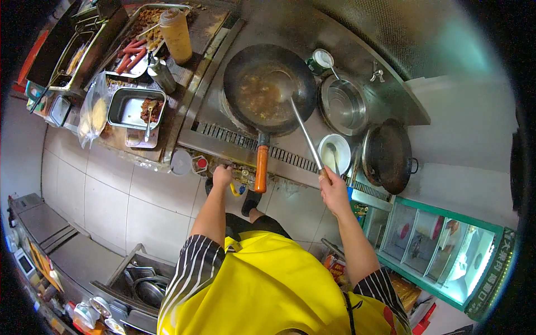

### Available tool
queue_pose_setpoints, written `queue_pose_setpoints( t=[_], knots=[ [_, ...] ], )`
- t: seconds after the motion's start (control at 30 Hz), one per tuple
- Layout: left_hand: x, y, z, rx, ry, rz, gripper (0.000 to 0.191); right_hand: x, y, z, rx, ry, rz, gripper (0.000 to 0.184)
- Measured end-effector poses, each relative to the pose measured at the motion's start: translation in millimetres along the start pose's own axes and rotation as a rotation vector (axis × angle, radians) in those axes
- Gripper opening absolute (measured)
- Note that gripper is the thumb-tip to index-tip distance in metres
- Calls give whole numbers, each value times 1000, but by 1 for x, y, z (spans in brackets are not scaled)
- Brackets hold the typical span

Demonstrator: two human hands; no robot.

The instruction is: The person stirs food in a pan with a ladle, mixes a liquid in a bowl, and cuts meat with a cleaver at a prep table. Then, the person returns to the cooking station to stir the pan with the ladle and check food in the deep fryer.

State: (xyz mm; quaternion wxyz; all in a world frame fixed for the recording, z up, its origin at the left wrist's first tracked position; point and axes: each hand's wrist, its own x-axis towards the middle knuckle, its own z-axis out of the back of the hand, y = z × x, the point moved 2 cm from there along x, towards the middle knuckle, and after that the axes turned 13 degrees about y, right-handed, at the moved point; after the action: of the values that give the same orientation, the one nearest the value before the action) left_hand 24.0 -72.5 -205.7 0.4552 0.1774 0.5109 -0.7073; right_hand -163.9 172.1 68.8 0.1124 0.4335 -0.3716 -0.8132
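My right hand [333,193] grips the wooden end of a long metal ladle [304,129]. The ladle's bowl rests in brownish liquid inside a dark wok [239,69] on the stove. The wok's orange wooden handle [261,169] points towards me, with neither hand on it. At the stove's front edge, my left hand [222,176] is curled among the gas valves [245,172]; its fingertips are partly hidden, so I cannot tell what it grips. A white tub [343,146] with a spoon stands close to the ladle's shaft.
Right of the wok are a green can [321,58], a steel basin [335,94] and another dark pan [391,155]. The left counter holds a steel container [125,113] with sauce, a squeeze bottle [176,37] and sausages [133,54]. A lit glass display case [435,243] stands at right.
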Motion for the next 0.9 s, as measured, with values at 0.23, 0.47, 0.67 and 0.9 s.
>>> queue_pose_setpoints(
  t=[0.23, 0.47, 0.67, 0.9],
  knots=[
    [-13, 5, 7, -155, -24, -27, 43, 32, 16, -8, -447, -207, 184, 47],
    [-44, 77, 2, -270, 60, -17, 43, 28, 21, -42, 624, 215, -100, 10],
    [-88, 197, -1, -53, 50, 53, 37, 24, 22, -41, 945, 372, -125, 7],
    [-179, 269, 19, 11, 156, 319, 43, 6, 23, -35, 679, 241, -24, 9]
  ],
)
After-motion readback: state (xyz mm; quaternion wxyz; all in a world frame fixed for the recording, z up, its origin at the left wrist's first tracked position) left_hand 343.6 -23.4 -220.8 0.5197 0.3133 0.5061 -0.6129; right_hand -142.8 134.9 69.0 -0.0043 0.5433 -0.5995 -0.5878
